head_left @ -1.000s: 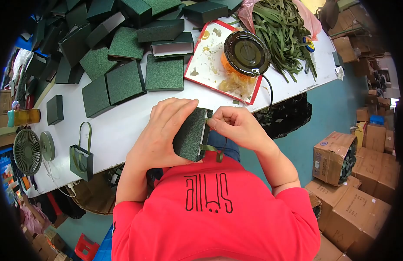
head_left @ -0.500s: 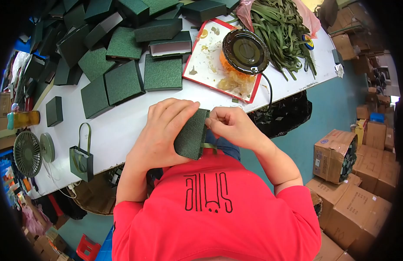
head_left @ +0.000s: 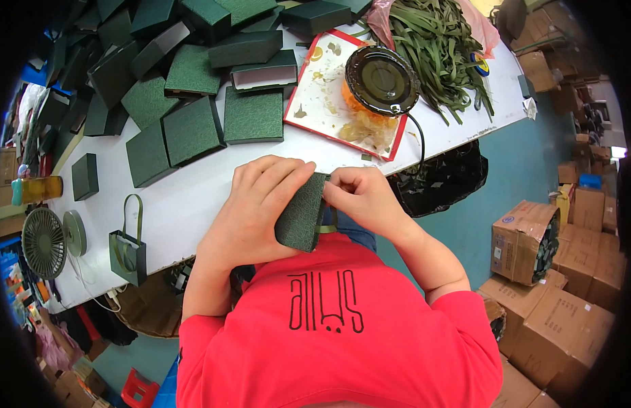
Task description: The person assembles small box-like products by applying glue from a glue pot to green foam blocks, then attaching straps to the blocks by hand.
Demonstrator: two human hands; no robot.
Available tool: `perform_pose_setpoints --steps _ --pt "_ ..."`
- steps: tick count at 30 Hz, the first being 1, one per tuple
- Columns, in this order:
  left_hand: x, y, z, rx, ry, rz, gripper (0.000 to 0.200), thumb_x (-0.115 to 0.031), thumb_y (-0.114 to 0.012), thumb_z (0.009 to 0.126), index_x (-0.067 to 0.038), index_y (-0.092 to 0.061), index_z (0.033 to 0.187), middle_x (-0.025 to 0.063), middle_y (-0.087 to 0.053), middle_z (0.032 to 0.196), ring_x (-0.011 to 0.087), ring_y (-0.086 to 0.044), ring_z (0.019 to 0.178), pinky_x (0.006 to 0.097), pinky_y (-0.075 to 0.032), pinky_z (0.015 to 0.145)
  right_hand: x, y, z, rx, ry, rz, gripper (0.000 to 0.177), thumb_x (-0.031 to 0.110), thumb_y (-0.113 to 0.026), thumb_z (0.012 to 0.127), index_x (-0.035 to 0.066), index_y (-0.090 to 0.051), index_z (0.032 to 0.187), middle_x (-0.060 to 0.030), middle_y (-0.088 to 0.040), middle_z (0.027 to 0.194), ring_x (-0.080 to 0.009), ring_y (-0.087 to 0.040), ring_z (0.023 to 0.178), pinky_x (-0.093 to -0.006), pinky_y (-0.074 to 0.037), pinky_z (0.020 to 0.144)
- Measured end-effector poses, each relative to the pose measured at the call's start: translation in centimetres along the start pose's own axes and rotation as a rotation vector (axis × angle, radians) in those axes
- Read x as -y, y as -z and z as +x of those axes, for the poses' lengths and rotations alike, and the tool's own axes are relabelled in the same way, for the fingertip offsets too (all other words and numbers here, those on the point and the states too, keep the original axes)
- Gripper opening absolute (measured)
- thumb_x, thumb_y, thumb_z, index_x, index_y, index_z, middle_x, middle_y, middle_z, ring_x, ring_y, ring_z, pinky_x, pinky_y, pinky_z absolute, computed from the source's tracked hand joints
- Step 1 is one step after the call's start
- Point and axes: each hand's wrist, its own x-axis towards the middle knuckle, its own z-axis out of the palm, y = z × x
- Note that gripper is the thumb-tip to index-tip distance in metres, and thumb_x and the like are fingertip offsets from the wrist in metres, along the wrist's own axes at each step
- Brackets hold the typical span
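A small dark green textured box (head_left: 302,216) is gripped by my left hand (head_left: 257,204), whose fingers lie over its top and thumb along its lower side. At the box's right edge, my right hand (head_left: 359,197) is closed in a pinch. An olive green ribbon (head_left: 327,229) comes out of the box near its lower corner and bends up toward those pinching fingers. The exact spot under the fingertips is hidden. On the table at left stands a finished-looking green box with a ribbon handle (head_left: 128,255).
Many green boxes (head_left: 193,129) are piled at the table's back left. A red-edged board (head_left: 315,102) carries a round black-topped pot (head_left: 382,80) with amber residue. Loose ribbons (head_left: 438,47) lie behind it. A fan (head_left: 44,241) stands left; cartons (head_left: 553,326) are stacked right.
Both hands stay at the box with almost no movement. The ribbon by the lower corner now bends upward toward the right hand; earlier it stuck out sideways.
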Motion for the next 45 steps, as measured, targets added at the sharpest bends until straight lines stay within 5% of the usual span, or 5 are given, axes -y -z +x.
perform_pose_setpoints --steps 7,16,23,32,45 --pt "0.1 -0.3 -0.2 -0.045 0.016 0.007 0.095 -0.027 -0.087 0.054 -0.005 -0.05 0.139 0.0106 -0.053 0.133 0.0331 -0.047 0.125 0.0463 -0.036 0.103 0.1 0.8 -0.1 0.052 -0.147 0.418 0.023 0.02 -0.063 0.098 -0.001 -0.071 0.094 -0.0029 -0.068 0.073 -0.0029 -0.044 0.053 -0.0226 -0.035 0.048" --pt "0.2 0.2 -1.3 -0.013 0.145 0.099 0.086 -0.029 -0.09 0.052 -0.015 -0.06 0.133 0.0162 -0.049 0.133 0.0376 -0.046 0.124 0.048 -0.035 0.104 -2.9 3.7 -1.1 -0.565 0.221 0.886 0.019 0.016 -0.067 0.097 0.0 -0.07 0.107 -0.011 -0.074 0.1 -0.0034 -0.04 0.052 -0.0197 -0.032 0.049" --pt "1.7 0.7 -5.1 -0.104 0.464 0.32 0.091 -0.014 -0.09 0.055 -0.017 -0.054 0.139 0.0211 -0.043 0.14 0.0411 -0.043 0.129 0.047 -0.037 0.108 -5.5 10.0 -1.2 -0.916 0.366 0.679 0.02 0.02 -0.06 0.102 0.003 -0.06 0.091 -0.001 -0.059 0.07 -0.0036 -0.035 0.046 -0.021 -0.026 0.041" --pt "2.9 3.6 -7.3 -0.133 0.712 0.304 0.04 -0.014 -0.05 0.099 -0.009 -0.053 0.138 0.0192 -0.055 0.116 0.0357 -0.056 0.102 0.0405 -0.045 0.088 -8.5 14.5 1.8 -1.065 0.229 -0.037 0.018 0.015 -0.065 0.097 -0.001 -0.067 0.089 -0.0009 -0.067 0.075 -0.0045 -0.058 0.069 -0.0215 -0.044 0.06" --pt "4.7 4.0 -9.0 -0.488 0.594 0.287 0.02 -0.009 -0.066 0.09 -0.001 -0.064 0.108 0.0132 -0.058 0.118 0.0272 -0.056 0.106 0.0361 -0.044 0.089 -5.2 15.2 1.7 -0.925 0.289 -0.042 0.02 0.016 -0.06 0.101 -0.001 -0.069 0.102 -0.0087 -0.074 0.088 -0.0149 -0.071 0.083 -0.0281 -0.054 0.071"
